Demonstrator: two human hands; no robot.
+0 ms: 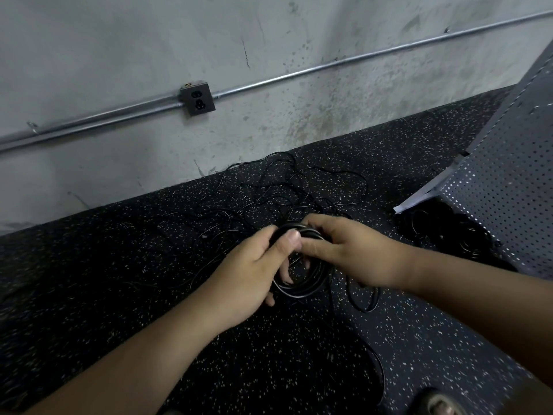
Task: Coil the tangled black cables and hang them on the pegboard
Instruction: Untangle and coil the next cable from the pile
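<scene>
Hands, left hand (pixel 251 271) and right hand (pixel 344 253), both grip a black cable coil (pixel 302 283) between them, tangled cables (pixel 278 190) beyond.

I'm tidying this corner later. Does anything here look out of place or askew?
Yes. Loose black cables sprawl in a tangle across the speckled floor by the wall. More seem to lie heaped under the pegboard, which leans at a slant. The left hand and right hand grip a coil.
</scene>
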